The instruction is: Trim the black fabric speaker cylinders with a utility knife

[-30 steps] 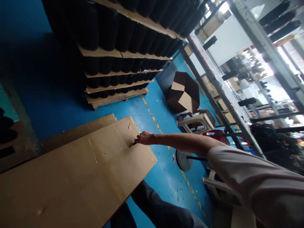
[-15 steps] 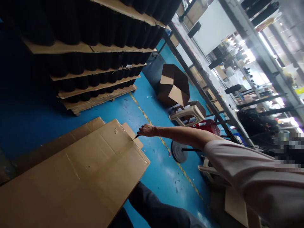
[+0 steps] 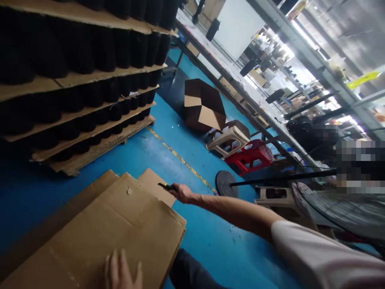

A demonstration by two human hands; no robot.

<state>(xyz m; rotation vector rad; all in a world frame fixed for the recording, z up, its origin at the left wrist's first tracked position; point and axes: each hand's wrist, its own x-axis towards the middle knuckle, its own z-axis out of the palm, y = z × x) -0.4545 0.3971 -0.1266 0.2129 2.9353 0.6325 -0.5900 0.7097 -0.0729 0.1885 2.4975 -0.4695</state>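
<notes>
In the head view, a large brown cardboard box [image 3: 90,241], flat on top, fills the lower left. My right hand [image 3: 183,193] is wrapped round a dark utility knife [image 3: 166,186], which points left over a cardboard flap [image 3: 153,182] at the box's far end. My left hand [image 3: 122,273] shows at the bottom edge with its fingers spread on or just above the box top; contact is hard to tell. A small torn spot [image 3: 129,190] marks the cardboard near the far corner.
A pallet stack of black cylindrical rolls [image 3: 81,52] between cardboard sheets stands at upper left. Across the blue floor [image 3: 198,233] are an open carton [image 3: 204,106], a beige stool [image 3: 230,140], a red stool [image 3: 252,156] and a round stand base [image 3: 226,184].
My right hand and the knife have lifted off the box's edge and now hold over the flap. My left hand has come into view at the bottom. The camera view has shifted.
</notes>
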